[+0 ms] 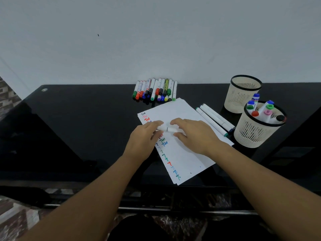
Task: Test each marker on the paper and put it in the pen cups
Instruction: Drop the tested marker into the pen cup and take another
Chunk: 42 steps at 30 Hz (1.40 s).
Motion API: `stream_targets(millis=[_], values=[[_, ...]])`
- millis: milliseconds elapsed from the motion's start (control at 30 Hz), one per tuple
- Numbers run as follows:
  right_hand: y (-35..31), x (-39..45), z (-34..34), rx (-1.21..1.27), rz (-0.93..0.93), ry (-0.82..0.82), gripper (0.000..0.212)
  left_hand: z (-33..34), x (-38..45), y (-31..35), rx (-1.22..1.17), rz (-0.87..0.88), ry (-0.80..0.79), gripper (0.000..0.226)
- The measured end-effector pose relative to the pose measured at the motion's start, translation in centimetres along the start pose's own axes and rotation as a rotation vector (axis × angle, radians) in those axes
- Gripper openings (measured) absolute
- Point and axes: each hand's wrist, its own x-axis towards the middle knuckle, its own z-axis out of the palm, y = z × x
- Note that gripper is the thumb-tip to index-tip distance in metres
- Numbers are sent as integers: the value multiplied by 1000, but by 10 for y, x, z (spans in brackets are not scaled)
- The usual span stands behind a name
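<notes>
Head view looks down on a black desk (86,119). Both hands hold one white marker (167,129) level above the paper (184,153): the left hand (145,136) pinches its left end, the right hand (192,134) curls round its right end. Test scribbles line the paper's left edge. More markers (155,90) lie in a bunch beyond the paper; three white pens (214,120) lie beside it. The near cup (255,131) holds several markers, the far cup (242,93) stands behind it.

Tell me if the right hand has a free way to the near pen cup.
Probably yes. The right hand holds a white marker over the paper, and only three flat markers lie between it and the near cup, whose top is crowded but open.
</notes>
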Motion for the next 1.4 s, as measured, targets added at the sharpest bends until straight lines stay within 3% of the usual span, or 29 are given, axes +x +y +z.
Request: stream_targets(millis=[267, 467, 600, 800, 1000, 1167, 1300, 1400], values=[[-6, 2, 1, 130, -38, 22, 46, -2, 2, 2, -98, -141, -99, 79], [-2, -4, -6, 212, 11, 9, 59, 6, 6, -9, 28, -120, -97, 59], [0, -9, -7, 263, 56, 45, 53, 7, 6, -10, 24, -140, -110, 58], [1, -12, -11, 384, 82, 84, 63, 5, 6, -9, 28, -145, -107, 56], [2, -15, -13, 410, 78, 84, 52, 5, 7, -8, 35, -154, -115, 57], [1, -18, -15, 577, 152, 82, 66, 5, 7, -10, 46, -154, -131, 57], [3, -18, -24, 711, 240, 36, 44, 5, 5, -9, 77, -95, -107, 57], [4, -22, -32, 860, 328, -10, 39, 4, 4, -8, 92, -57, -89, 66]])
